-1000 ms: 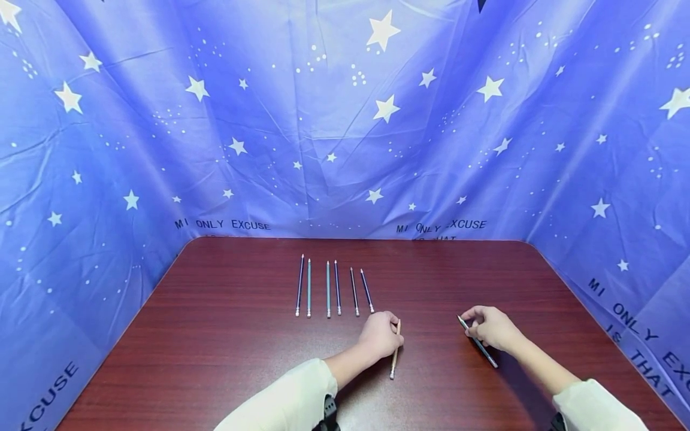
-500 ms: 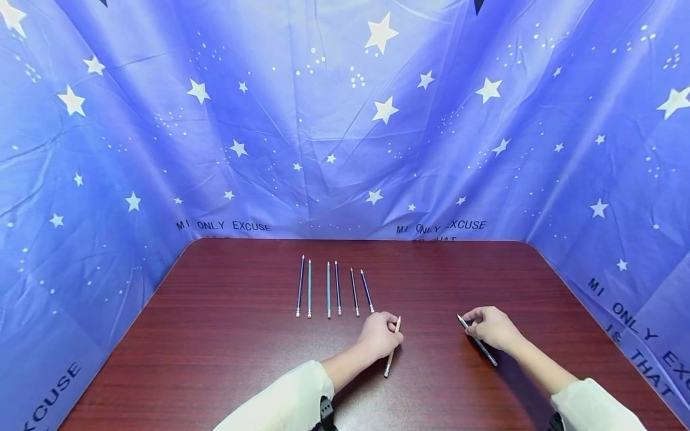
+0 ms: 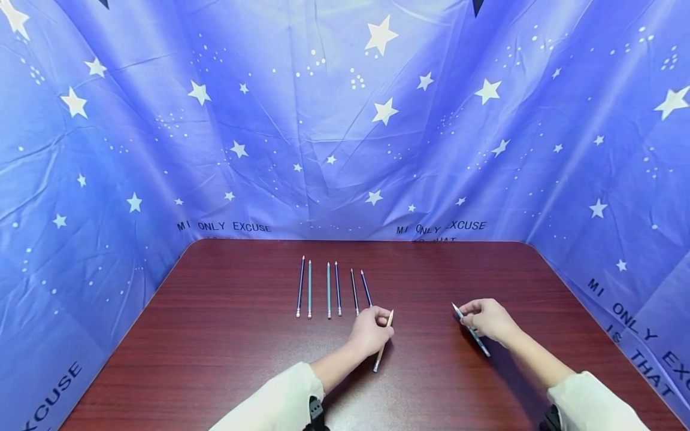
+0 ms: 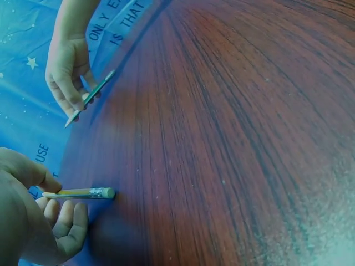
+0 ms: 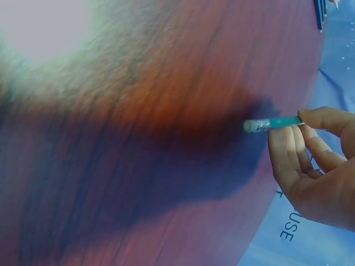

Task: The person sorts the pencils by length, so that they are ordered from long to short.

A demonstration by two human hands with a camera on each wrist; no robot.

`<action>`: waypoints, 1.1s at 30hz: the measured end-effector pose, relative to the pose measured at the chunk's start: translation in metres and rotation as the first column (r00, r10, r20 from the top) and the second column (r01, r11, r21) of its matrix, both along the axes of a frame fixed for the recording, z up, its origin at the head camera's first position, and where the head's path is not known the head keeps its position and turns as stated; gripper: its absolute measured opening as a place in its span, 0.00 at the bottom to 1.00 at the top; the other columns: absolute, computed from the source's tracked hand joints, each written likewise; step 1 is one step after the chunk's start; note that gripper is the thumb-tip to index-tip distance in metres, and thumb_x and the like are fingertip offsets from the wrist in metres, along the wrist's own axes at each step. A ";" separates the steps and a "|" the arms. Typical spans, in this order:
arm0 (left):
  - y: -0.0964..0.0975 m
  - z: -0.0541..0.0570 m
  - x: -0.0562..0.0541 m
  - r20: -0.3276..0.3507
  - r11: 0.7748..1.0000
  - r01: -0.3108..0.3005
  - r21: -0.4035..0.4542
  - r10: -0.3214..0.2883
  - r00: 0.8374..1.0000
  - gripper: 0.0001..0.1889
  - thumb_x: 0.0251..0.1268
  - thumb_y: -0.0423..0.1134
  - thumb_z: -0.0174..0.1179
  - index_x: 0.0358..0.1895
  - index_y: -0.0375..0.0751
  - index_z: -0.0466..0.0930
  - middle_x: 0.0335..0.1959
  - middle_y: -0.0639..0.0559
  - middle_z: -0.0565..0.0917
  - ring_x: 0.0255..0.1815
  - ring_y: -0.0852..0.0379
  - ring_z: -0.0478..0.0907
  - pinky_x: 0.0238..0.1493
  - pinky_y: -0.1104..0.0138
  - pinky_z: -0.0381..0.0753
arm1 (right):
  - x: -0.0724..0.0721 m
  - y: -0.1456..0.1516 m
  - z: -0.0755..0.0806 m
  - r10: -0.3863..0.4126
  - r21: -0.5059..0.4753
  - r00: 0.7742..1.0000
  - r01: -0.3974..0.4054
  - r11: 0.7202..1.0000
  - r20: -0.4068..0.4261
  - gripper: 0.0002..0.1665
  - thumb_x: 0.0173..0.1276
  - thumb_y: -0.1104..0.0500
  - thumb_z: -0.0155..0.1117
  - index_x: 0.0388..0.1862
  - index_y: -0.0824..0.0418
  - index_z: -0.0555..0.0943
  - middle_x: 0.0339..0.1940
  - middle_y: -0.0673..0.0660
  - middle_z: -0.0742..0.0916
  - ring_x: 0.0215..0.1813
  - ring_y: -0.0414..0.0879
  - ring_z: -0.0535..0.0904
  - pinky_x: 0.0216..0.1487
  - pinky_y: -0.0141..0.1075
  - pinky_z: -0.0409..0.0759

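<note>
My left hand (image 3: pixel 369 331) pinches a yellow pencil (image 3: pixel 380 356) between thumb and fingers, its pale tip pointing away and its eraser end toward me. In the left wrist view the eraser of that yellow pencil (image 4: pixel 83 193) sticks out past the fingers. Off to the right, my right hand (image 3: pixel 489 320) pinches a green pencil (image 3: pixel 477 342), tilted with its tip to the far left. The right wrist view shows the eraser end of this green pencil (image 5: pixel 272 123) above the hand's shadow. Left of my left hand lies a row of several pencils, the nearest a dark blue pencil (image 3: pixel 366 287).
The row on the reddish-brown table (image 3: pixel 226 347) also has a dark pencil (image 3: pixel 354 292), a teal pencil (image 3: pixel 329 290) and other blue and teal ones, tips away from me. A blue star-patterned curtain (image 3: pixel 323 120) hangs around the table's far and side edges.
My left hand has shifted left and slightly away with the yellow pencil, now partly covering the row's right-hand end. My right hand has moved slightly away and left with the green pencil.
</note>
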State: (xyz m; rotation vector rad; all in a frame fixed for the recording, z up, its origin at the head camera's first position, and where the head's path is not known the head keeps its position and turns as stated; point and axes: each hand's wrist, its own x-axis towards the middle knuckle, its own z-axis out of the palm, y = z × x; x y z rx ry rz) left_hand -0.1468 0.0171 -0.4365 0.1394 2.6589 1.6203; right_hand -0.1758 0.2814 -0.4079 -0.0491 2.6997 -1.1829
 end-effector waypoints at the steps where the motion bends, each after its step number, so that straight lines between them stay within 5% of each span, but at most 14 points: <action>1: -0.001 0.000 0.000 0.004 1.000 0.002 0.011 -0.002 1.000 0.13 0.47 0.26 0.62 0.40 0.34 0.79 0.29 0.53 0.79 0.30 0.64 0.73 0.29 0.76 0.76 | 0.000 -0.001 0.000 0.004 -0.025 1.000 -0.004 1.000 0.008 0.17 0.59 0.67 0.61 0.45 0.77 0.77 0.26 0.54 0.84 0.27 0.41 0.76 0.28 0.36 0.82; 11: -0.011 0.004 -0.001 0.063 0.985 -0.060 0.162 0.051 0.997 0.15 0.44 0.24 0.59 0.40 0.34 0.79 0.28 0.52 0.78 0.27 0.63 0.73 0.22 0.74 0.77 | -0.001 -0.016 0.003 0.050 -0.210 0.994 -0.028 0.977 0.099 0.24 0.60 0.65 0.61 0.52 0.80 0.72 0.30 0.54 0.86 0.29 0.42 0.79 0.35 0.41 0.85; 15: -0.015 0.006 -0.001 0.130 0.952 -0.105 0.289 0.069 0.989 0.17 0.43 0.22 0.56 0.42 0.34 0.79 0.29 0.53 0.75 0.25 0.62 0.72 0.15 0.70 0.78 | -0.001 -0.025 0.005 0.071 -0.272 0.990 -0.037 0.962 0.119 0.26 0.60 0.64 0.61 0.54 0.80 0.71 0.33 0.55 0.87 0.30 0.42 0.79 0.36 0.41 0.85; 20: -0.020 0.009 0.000 0.190 0.909 -0.150 0.390 0.080 0.979 0.18 0.45 0.23 0.56 0.45 0.33 0.78 0.29 0.54 0.74 0.22 0.61 0.72 0.19 0.67 0.82 | 0.001 -0.038 0.006 0.076 -0.329 0.987 -0.027 0.944 0.138 0.27 0.60 0.64 0.62 0.55 0.80 0.71 0.34 0.54 0.87 0.32 0.43 0.81 0.37 0.40 0.85; 33: -0.028 0.011 0.004 0.263 0.840 -0.219 0.496 0.095 0.960 0.20 0.51 0.24 0.58 0.50 0.33 0.74 0.33 0.52 0.75 0.23 0.62 0.73 0.26 0.66 0.85 | 0.002 -0.068 0.003 0.127 -0.417 0.983 -0.060 0.907 0.135 0.29 0.60 0.63 0.62 0.55 0.80 0.70 0.35 0.56 0.87 0.31 0.42 0.81 0.37 0.37 0.85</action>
